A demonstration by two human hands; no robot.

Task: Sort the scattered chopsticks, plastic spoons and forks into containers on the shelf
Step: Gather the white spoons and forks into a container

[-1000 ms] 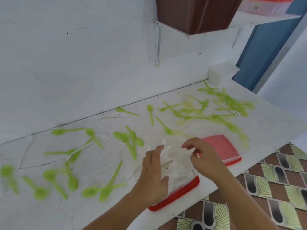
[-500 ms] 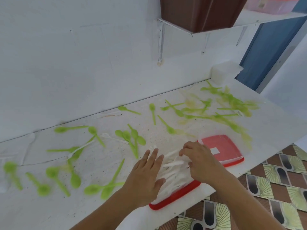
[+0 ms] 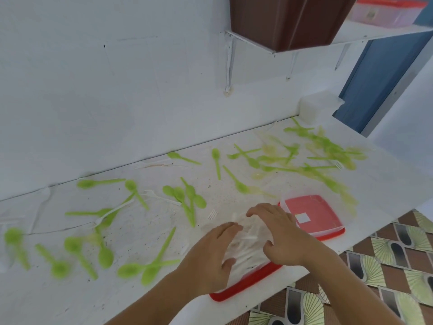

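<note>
A clear container on a red base (image 3: pixel 246 282) sits at the counter's front edge, holding a pile of white plastic forks (image 3: pixel 246 240). My left hand (image 3: pixel 210 256) lies against its left side with fingers fairly straight. Over the forks, my right hand (image 3: pixel 283 238) spreads its fingers and touches the pile from the right. Several green plastic spoons (image 3: pixel 187 198) lie scattered across the white counter (image 3: pixel 145 235). Loose white forks (image 3: pixel 161 197) lie among them, one (image 3: pixel 212 214) just behind the container.
A second red-based clear container (image 3: pixel 311 214) lies just right of my hands. A white box (image 3: pixel 316 109) stands at the back right. Overhead, the wall shelf (image 3: pixel 375 36) carries a brown container (image 3: pixel 285 19) and a red-lidded clear box (image 3: pixel 386 10). The counter ends at a blue door (image 3: pixel 379 78).
My right hand let go of the forks it pinched and now spreads over the pile. My left hand shifted from the top to the container's left side.
</note>
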